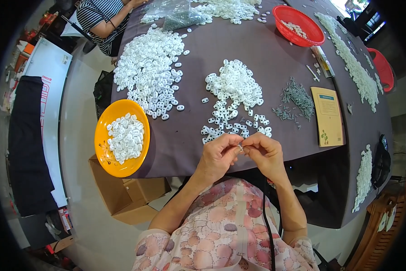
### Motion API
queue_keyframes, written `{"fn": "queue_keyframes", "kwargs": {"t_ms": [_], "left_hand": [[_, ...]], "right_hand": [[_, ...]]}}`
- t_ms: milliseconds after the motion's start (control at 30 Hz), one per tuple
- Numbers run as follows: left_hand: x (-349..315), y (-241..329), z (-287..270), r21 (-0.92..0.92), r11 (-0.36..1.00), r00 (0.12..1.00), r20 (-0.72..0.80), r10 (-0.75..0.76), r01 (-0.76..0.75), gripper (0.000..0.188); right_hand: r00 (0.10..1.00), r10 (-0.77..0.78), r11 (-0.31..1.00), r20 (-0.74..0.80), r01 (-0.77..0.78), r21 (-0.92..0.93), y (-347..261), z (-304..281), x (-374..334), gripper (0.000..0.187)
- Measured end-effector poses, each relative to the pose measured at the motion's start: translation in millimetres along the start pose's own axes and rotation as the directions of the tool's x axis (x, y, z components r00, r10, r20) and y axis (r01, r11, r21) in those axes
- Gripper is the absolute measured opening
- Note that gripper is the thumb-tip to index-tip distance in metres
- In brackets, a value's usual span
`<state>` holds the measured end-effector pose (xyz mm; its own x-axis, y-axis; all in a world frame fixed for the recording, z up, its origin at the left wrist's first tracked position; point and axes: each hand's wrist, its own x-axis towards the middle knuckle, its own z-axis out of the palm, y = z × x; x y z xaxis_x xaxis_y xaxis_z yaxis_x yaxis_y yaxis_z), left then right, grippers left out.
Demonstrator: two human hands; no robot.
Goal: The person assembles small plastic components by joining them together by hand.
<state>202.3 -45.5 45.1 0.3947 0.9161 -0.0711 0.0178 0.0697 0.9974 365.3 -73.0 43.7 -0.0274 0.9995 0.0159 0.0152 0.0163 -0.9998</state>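
Counting two hands point(215, 157) point(267, 157), one orange bowl point(105, 159), one red basket point(303, 42), one white heap point(126, 137) point(294, 29) in each, five white heaps point(148, 67) point(234, 83) point(230, 11) point(353, 61) point(364, 180) outside, one grey heap point(299, 100), one yellow book point(328, 118), one clear bag point(181, 12), one red chair point(384, 68), one co-worker point(99, 25).

I see the left grip point(217, 156) and the right grip point(265, 156) together at the near edge of the desk point(191, 140), the middle pile point(237, 83) just beyond them; to its left lies the left pile point(146, 67); nearer, at the desk's left corner, sits the plate point(102, 151) with small pieces point(126, 137) in it, the cardboard box point(110, 194) below. Right of the middle pile I find the peg heap point(300, 101), then the booklet point(328, 117) beside it; farther back stands the basket point(302, 18), loose pieces point(294, 30) inside; behind the left pile lies the bag point(181, 19).
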Motion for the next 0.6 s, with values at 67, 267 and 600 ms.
{"fn": "queue_keyframes", "kwargs": {"t_ms": [67,267,600], "left_hand": [[0.2,0.8,-0.5,-0.046,0.998,1.000,0.006,-0.030,0.030,0.017],[1.1,-1.6,-2.3,-0.058,0.998,1.000,0.019,-0.017,0.018,0.017],[3.1,-4.9,-3.4,0.005,1.000,0.999,0.047,0.003,-0.003,0.019]], "right_hand": [[0.999,0.047,0.995,-0.008,-0.046,0.090,2.0,0.3,-1.1,0.018],[0.998,0.068,0.977,0.007,-0.068,0.201,4.1,1.0,-0.7,0.016],[0.995,-0.084,0.988,0.044,0.089,-0.128,-5.0,-2.4,3.8,0.018]]}}
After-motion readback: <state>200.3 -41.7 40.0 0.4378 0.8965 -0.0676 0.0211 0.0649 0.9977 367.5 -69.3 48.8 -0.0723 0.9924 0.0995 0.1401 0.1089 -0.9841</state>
